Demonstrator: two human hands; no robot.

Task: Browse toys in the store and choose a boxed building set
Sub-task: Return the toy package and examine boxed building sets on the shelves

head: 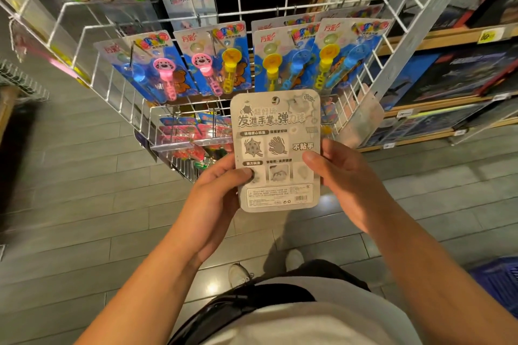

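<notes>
Head view: left hand [221,193] and right hand [340,176] both pinch a toy card [277,148] before the rack [126,45], browsing only, boxed sets [459,70] right of it unpicked.

A pale grey card pack [276,148] bears black-and-white print with small drawn panels. Behind it, a white wire rack [196,22] carries blue-backed blister cards [221,59] holding pink, yellow and blue plastic wands. The floor [84,204] is grey plank tile. The dark boxed sets [459,70] sit on tan wooden shelves [437,39].
</notes>
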